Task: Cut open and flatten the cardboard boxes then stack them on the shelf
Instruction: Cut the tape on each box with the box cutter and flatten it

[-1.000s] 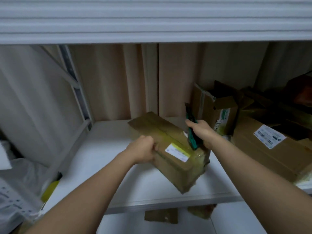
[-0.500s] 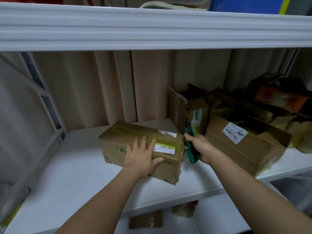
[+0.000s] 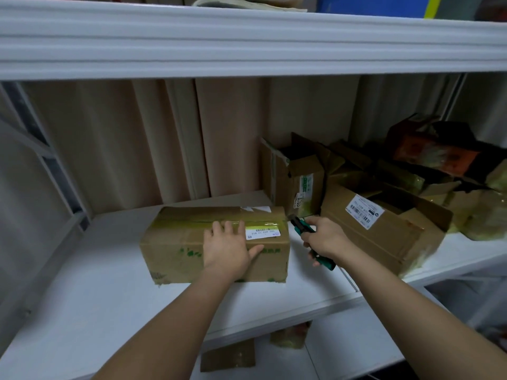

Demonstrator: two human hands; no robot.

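A taped brown cardboard box (image 3: 175, 242) with a white and yellow label lies flat on the white shelf (image 3: 96, 292). My left hand (image 3: 229, 249) presses on the box's near top edge with spread fingers. My right hand (image 3: 325, 238) grips a green utility knife (image 3: 301, 226). The knife's tip points at the box's top right corner, close to the tape seam.
Several opened and torn cardboard boxes (image 3: 384, 223) are piled on the right part of the shelf. An upright open box (image 3: 295, 182) stands just behind the knife. A beige curtain hangs behind. Cardboard scraps (image 3: 227, 357) lie on the lower shelf.
The box went from tilted in both hands to lying flat on the shelf. My left hand now lies spread on its top. My right hand has tipped the knife toward the box's corner.
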